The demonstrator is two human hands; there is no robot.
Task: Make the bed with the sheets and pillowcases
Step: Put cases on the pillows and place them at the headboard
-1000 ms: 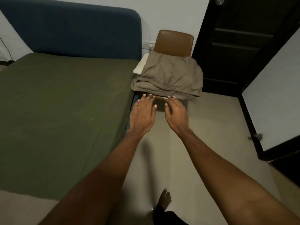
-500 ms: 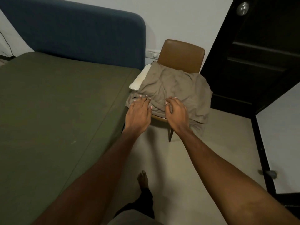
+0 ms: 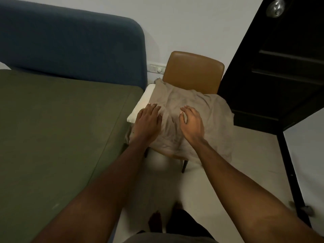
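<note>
On the left, the bed (image 3: 52, 128) lies under a green cover that runs to the blue headboard (image 3: 70, 44) at the far end, with no pillows on it, so most of the task looks undone. Just right of the mattress edge, a white pillow (image 3: 140, 106) sticks out from under a heap of beige sheets (image 3: 210, 116) piled on a brown chair (image 3: 194, 71). The left hand (image 3: 147, 121) lies flat on the heap's left side, fingers straight and gripping nothing. The right hand (image 3: 192, 123) is over the middle of the heap, fingers loosely bent with the tips at the cloth, released rather than clenched. The step in hand seems to be picking up the linen. To do it well, both hands should gather a full fold from the top layer, not a loose corner, and lift straight up so the pillow underneath does not slide off the seat. The cloth is soft and will trail, so it should be bunched before it is swung left over the bed. A dark door (image 3: 280, 67) stands on the far right.
</note>
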